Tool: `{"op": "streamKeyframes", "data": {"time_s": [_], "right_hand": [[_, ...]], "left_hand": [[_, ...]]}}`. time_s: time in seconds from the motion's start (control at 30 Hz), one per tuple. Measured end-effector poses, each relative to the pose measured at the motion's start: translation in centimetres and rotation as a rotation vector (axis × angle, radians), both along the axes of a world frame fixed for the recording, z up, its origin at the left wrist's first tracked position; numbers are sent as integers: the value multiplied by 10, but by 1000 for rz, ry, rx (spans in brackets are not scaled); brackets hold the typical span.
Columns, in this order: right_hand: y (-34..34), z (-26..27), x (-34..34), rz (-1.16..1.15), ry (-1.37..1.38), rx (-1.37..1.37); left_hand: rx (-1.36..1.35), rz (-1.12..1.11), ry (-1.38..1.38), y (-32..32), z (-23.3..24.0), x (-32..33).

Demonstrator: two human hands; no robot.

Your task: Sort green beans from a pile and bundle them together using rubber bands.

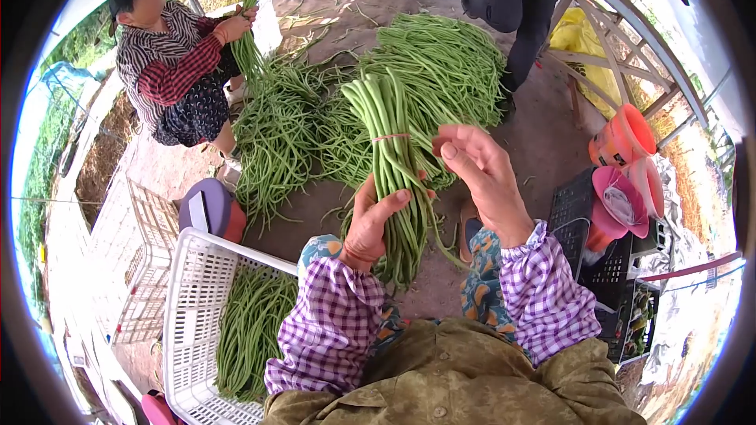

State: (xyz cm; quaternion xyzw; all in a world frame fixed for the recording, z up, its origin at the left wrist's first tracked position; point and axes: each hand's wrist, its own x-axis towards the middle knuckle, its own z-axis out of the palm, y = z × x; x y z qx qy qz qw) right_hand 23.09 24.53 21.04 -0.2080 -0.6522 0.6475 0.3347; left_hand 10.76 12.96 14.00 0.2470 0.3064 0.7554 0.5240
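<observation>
My left hand (pixel 375 218) is wrapped around a bundle of long green yardlong beans (pixel 387 159), held up in front of me. A pinkish-red band (pixel 391 137) circles the upper part of this bundle. One loose bean hangs off its right side, curving down. To the right of the bundle, my right hand (pixel 481 177) is raised with its fingers bent and apart, holding nothing that I can see. Behind the bundle, a large pile of beans (pixel 443 65) lies on the ground, and looser, tangled beans (pixel 277 136) spread to its left.
A white plastic crate (pixel 195 319) with beans in it stands at my left, near a purple-topped stool (pixel 207 206). Across from me a person (pixel 171 59) holds beans; another person (pixel 514 6) stands beyond the pile. Orange buckets (pixel 626 136) and black crates (pixel 573 195) are at right.
</observation>
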Motion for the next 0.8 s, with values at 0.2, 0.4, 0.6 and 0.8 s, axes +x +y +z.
{"op": "streamKeyframes", "data": {"time_s": [0.2, 0.4, 0.6, 0.8], "right_hand": [[-32, -27, 25, -54, -294, 420], [-32, -35, 22, -138, -204, 534], [-30, -30, 18, -105, -278, 451], [-36, -31, 20, -25, -265, 461]], "left_hand": [[44, 36, -80, 7, -10, 0], [93, -20, -114, 11, -11, 8], [10, 81, -12, 4, -8, 8], [108, 133, -5, 10, -12, 2]]}}
